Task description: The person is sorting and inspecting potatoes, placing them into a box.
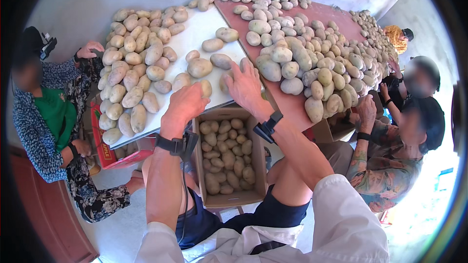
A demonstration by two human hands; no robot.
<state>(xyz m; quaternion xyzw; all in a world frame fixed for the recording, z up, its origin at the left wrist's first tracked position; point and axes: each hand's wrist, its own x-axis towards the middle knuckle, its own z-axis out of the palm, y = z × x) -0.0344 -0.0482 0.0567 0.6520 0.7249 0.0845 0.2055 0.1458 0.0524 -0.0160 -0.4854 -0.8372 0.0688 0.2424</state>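
My left hand (186, 103) is at the front edge of a white tabletop (204, 18), its fingers curled around a potato (206, 88) that shows beside the thumb. To its right, my right hand (244, 84) is bent over another potato (223, 82), partly hidden by the fingers. Several loose potatoes (199, 68) lie just beyond both hands. Below my forearms, between my knees, stands an open cardboard box (234, 201) with many potatoes (229, 160) inside. A black band with a small device sits on each of my wrists.
A potato pile (135, 58) covers the tabletop's left side. A larger pile (314, 54) spreads over a reddish board (289, 107) to the right. A red box (106, 149) stands under the left edge. One person sits left; several people sit along the right.
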